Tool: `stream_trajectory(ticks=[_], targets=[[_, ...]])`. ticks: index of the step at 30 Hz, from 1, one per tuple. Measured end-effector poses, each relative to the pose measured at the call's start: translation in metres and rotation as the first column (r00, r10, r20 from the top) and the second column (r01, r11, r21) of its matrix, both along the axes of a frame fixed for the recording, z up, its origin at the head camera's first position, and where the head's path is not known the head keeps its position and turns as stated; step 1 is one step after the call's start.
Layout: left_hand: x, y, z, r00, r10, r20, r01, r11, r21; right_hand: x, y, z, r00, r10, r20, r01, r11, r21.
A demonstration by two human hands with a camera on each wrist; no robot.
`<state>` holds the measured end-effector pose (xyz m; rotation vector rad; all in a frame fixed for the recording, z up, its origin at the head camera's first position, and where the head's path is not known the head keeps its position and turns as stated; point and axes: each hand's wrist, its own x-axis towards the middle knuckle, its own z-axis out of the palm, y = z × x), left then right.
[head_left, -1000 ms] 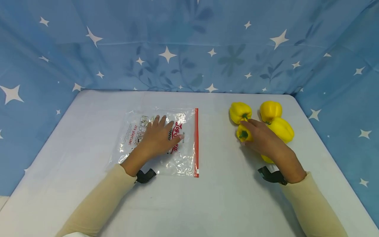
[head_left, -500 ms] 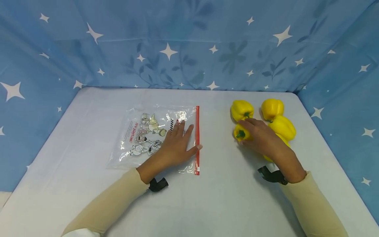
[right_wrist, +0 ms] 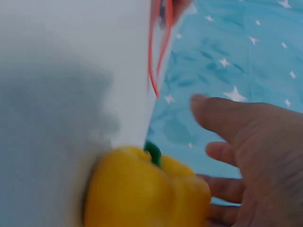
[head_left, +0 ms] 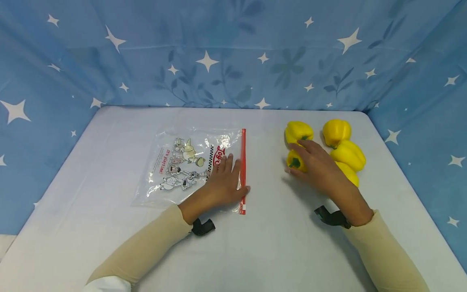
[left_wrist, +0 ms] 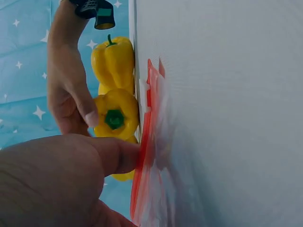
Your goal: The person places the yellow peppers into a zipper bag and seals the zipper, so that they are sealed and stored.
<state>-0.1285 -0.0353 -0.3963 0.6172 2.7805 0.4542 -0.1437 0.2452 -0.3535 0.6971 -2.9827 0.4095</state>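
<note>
Head view has the left hand [head_left: 223, 184] laid on the clear bag [head_left: 184, 162], fingers loosely spread, thumb at its red strip [head_left: 243, 148], gripping nothing that I can make out; the right hand [head_left: 321, 170] is half spread about the nearest yellow pepper [head_left: 294, 161], thumb clear of it; whether the fingers touch I cannot tell; the other peppers [head_left: 348, 155] lie beyond and to the right of that hand; I'd close thumb and fingers evenly on the pepper's sides, sparing its neighbours a nudge; the left palm should press lightly, lest the bag slide.
</note>
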Motion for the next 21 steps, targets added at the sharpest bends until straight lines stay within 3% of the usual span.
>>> stream_trajectory(ticks=[4, 10, 15, 21], targets=[[-0.001, 0.001, 0.002, 0.999, 0.008, 0.031, -0.008, 1.0, 0.017, 0.001, -0.012, -0.006, 0.993, 0.081, -0.086, -0.084, 0.996, -0.029], [-0.006, 0.004, 0.001, 0.998, 0.031, 0.049, -0.034, 0.997, 0.073, 0.009, -0.04, -0.012, 0.982, 0.18, -0.049, -0.182, 0.983, -0.032], [-0.006, 0.006, 0.001, 0.999, 0.013, 0.03, -0.014, 1.0, 0.027, 0.011, -0.058, -0.017, 0.968, 0.238, -0.072, -0.238, 0.971, 0.015], [-0.004, 0.005, 0.004, 1.0, -0.003, -0.006, 0.003, 1.0, 0.001, 0.008, -0.076, -0.03, 0.954, 0.285, 0.096, -0.277, 0.957, -0.086]])
